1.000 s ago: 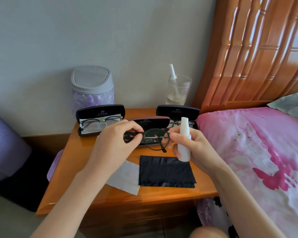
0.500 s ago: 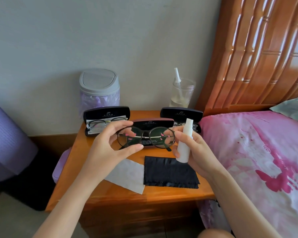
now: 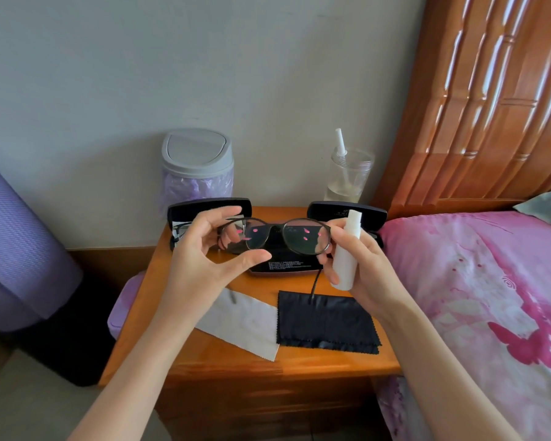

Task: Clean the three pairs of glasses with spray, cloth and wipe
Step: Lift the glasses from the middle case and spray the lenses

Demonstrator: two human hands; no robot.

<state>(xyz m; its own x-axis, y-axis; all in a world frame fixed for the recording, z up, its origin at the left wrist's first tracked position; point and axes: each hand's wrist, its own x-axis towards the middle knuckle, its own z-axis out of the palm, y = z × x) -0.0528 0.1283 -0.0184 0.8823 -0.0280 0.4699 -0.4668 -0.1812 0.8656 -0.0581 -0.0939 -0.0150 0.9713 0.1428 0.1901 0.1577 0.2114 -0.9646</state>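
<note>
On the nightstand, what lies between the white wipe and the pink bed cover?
The black cloth lies flat there, next to the white wipe and short of the pink bed cover; the head view shows it.

We see round dark-framed glasses (image 3: 272, 237) held up unfolded, lenses facing us; a white spray bottle (image 3: 345, 256) upright just at their 3 o'clock; a black cloth (image 3: 326, 323) flat at 5 o'clock; a white wipe (image 3: 245, 326) at 7 o'clock, just beside it.
</note>
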